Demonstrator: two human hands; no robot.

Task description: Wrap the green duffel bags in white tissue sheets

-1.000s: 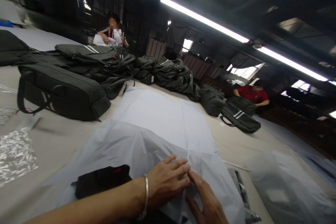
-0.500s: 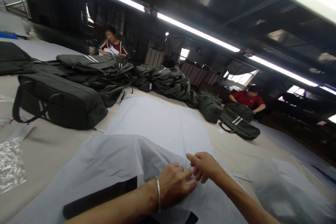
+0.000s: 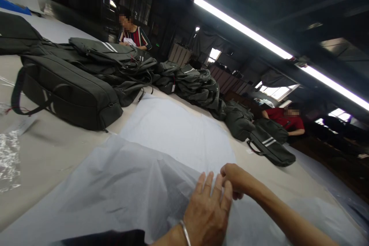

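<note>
A large translucent plastic bag [image 3: 138, 188] lies wrinkled in front of me, over a smooth white sheet [image 3: 178, 123]. Something black [image 3: 112, 238] shows at the bottom edge, beside my left forearm. My left hand [image 3: 207, 209], with a silver bangle at the wrist, rests on the plastic, fingers stretched out and slightly apart. Just past its fingertips is my right hand [image 3: 235, 180], at the far edge of the plastic, with its fingers curled in. What its fingertips hold, if anything, is hidden.
A dark green duffel bag [image 3: 72, 92] stands at the left, before a long heap of similar bags [image 3: 198, 88]. Another striped bag [image 3: 271, 146] lies at right. More clear plastic [image 3: 323, 215] is at lower right. Two people sit beyond the table, in striped and red shirts.
My left hand has unfolded from a curled grip into outstretched fingers and shifted slightly right. My right hand has moved right, and its pointing finger has curled in. The view has tilted.
</note>
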